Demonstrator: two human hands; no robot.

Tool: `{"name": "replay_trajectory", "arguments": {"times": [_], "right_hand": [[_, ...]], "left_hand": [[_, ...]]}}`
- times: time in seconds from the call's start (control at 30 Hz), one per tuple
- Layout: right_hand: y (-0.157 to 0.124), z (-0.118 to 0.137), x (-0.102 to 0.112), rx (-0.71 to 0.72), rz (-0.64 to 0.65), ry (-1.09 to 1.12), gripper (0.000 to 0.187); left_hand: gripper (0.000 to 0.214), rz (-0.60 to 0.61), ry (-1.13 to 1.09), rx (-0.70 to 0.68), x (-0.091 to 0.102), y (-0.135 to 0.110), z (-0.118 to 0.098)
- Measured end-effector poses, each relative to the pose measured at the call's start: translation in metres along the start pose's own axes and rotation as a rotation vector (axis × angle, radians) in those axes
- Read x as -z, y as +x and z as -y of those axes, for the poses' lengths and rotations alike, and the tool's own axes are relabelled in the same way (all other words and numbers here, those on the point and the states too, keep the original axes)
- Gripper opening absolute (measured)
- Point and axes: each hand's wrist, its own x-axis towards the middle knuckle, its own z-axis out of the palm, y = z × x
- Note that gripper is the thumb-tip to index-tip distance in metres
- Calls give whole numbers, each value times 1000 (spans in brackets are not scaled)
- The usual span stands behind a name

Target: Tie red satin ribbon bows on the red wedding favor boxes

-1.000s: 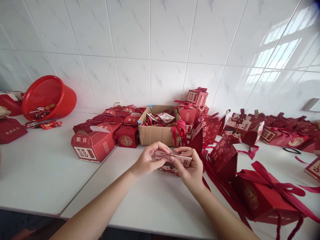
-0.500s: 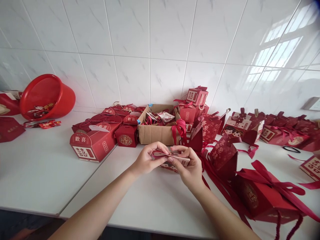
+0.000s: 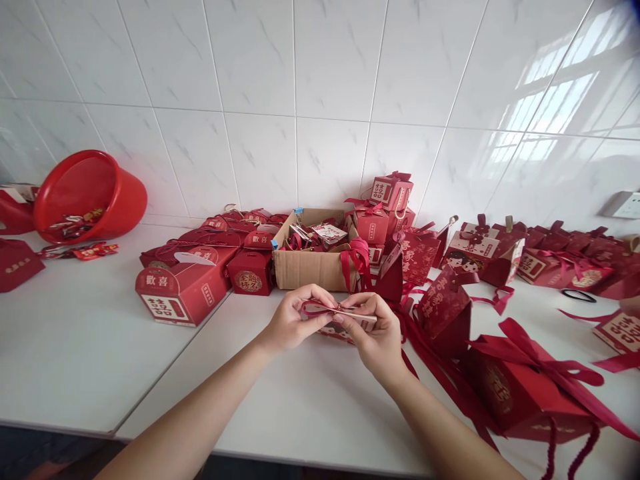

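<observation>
Both of my hands meet above the table in front of the cardboard box. Between the thumb and fingers of my left hand (image 3: 299, 319) a red ribbon (image 3: 312, 309) is pinched, bent into a loop. My right hand (image 3: 376, 333) is closed on the top edge of a small red-and-white gift box (image 3: 340, 331), its thumb touching near the left fingertips. A printed figure shows on the box's front; my hands cover much of the rest. Just beyond them stands the open cardboard box (image 3: 315, 270), with tags and ribbons inside.
Red gift boxes (image 3: 185, 287) are grouped at the left, beside a tipped red basin (image 3: 131, 193) with sweets in it. At the right lie loose ribbons, several more boxes and a bow-tied box (image 3: 533, 383). A tiled wall (image 3: 330, 60) closes off the back.
The view has shifted slightly. My hands keep almost the same pose, with the ribbon and the gift box still held between them.
</observation>
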Motion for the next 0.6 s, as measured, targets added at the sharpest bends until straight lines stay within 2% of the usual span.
{"name": "replay_trajectory", "arguments": {"times": [0.3, 0.43, 0.6], "right_hand": [[5, 9, -1, -24, 57, 180, 23], [4, 9, 0, -34, 82, 199, 23], [4, 9, 0, -28, 90, 181, 22]], "left_hand": [[7, -3, -15, 8, 0, -1, -3], [10, 26, -101, 83, -1, -3, -7], [15, 33, -162, 102, -2, -2, -11]]}}
